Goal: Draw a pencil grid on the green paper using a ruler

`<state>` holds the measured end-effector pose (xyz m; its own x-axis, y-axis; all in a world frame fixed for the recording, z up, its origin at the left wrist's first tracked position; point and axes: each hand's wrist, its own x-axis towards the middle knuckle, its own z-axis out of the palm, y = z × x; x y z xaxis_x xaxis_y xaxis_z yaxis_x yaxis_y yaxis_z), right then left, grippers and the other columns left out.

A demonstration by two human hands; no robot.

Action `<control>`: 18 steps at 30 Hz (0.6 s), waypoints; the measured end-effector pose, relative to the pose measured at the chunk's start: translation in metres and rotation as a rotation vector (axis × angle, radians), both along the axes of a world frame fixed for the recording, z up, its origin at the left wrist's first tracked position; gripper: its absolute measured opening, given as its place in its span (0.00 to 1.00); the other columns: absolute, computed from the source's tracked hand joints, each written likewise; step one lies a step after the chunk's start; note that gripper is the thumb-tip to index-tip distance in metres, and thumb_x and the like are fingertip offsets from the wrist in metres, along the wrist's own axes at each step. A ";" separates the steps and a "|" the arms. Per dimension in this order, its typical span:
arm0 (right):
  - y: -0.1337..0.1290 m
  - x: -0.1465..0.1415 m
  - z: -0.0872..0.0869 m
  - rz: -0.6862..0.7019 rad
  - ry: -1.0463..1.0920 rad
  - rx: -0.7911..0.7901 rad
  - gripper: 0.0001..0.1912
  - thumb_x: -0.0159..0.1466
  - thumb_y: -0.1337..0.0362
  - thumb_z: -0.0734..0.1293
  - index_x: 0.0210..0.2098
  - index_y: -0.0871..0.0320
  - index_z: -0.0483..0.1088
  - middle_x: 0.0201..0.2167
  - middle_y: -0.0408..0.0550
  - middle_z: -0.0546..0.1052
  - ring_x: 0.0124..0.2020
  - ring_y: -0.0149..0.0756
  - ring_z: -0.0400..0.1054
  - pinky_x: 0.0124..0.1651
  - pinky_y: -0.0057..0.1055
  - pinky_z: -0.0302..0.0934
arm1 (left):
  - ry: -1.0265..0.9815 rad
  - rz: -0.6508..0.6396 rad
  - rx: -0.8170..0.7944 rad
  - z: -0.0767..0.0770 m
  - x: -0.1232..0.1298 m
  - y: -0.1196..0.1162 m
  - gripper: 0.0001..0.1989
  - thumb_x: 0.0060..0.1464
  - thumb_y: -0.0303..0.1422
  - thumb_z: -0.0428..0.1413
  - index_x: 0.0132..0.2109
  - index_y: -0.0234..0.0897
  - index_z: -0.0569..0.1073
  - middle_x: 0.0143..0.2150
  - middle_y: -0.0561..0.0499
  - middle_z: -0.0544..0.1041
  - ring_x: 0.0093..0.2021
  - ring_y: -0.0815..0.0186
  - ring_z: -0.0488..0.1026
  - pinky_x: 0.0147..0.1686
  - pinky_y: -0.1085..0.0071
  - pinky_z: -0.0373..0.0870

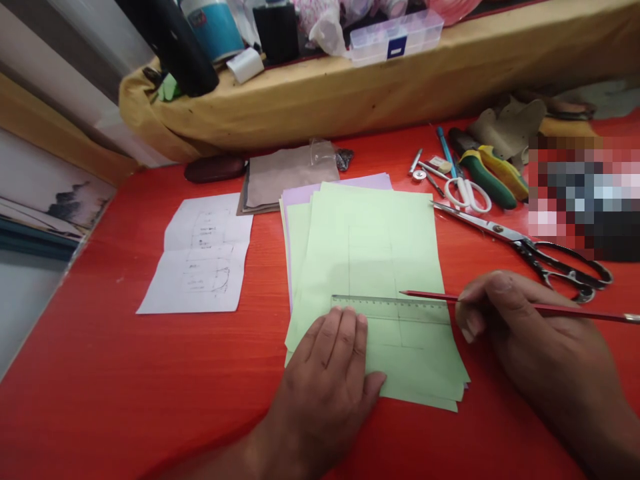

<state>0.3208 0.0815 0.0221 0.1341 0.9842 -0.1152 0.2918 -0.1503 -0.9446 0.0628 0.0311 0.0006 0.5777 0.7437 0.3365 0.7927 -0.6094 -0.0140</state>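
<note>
A glossy red tabletop point(150, 373) with fine streaks, pale green paper sheets point(380, 227) over lilac paper sheets point(295, 200), a slim red pencil point(430, 297), green-and-yellow plier handles point(493, 177)

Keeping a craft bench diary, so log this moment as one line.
left hand: pressing clear ruler on green paper | right hand: holding red pencil

Scissors point(500, 231) lie just beyond the right hand point(535, 333).

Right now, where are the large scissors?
In the head view, the large scissors lie right of the green paper stack, just above the right hand.
</note>
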 end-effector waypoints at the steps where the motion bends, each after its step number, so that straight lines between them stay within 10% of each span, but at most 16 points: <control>1: 0.000 0.000 0.000 -0.006 0.001 -0.003 0.23 0.73 0.44 0.67 0.29 0.52 0.76 0.20 0.43 0.73 0.24 0.37 0.67 0.30 0.31 0.63 | 0.003 0.001 0.000 0.000 0.000 0.000 0.24 0.76 0.38 0.49 0.63 0.19 0.75 0.61 0.33 0.80 0.63 0.47 0.76 0.64 0.54 0.72; 18: 0.001 -0.002 0.001 -0.078 0.079 -0.034 0.21 0.72 0.45 0.69 0.30 0.52 0.77 0.18 0.42 0.71 0.22 0.36 0.67 0.27 0.29 0.63 | -0.051 -0.009 -0.050 -0.002 -0.004 0.003 0.25 0.76 0.39 0.49 0.64 0.19 0.75 0.64 0.35 0.78 0.65 0.49 0.74 0.67 0.56 0.67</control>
